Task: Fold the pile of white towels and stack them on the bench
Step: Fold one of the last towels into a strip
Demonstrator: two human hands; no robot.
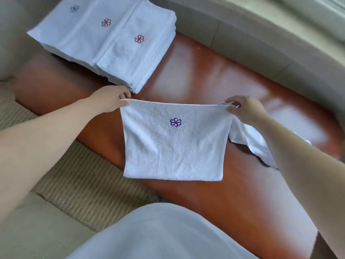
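Head view: a white terry towel with a purple flower emblem (173, 139) hangs doubled over, stretched flat between the two hands above the glossy reddish-brown wooden worktop (214, 75). The left hand (110, 99) pinches the upper left corner, fingers curled round the hem; the right hand (244, 107) pinches the upper right corner between thumb and fingertips. The towel's lower edge looks to be near or just touching the worktop, but which of the two cannot be told.

Behind the left hand sits the stack of folded white towels with red and blue flower emblems (112, 40), fanned slightly so three emblems show. Under the right forearm lies a loose white unfolded towel (250, 144), partly hidden by the arm.

By my judgement the fold is midway, with a further fold and placing on the stack to come. The risks: either pinch is only at a corner, so a slip would let the layers drop apart and undo the fold. If the corners are brought together unevenly, the edges will misalign. Setting it down carelessly could nudge the already staggered stack towards the worktop's edge.
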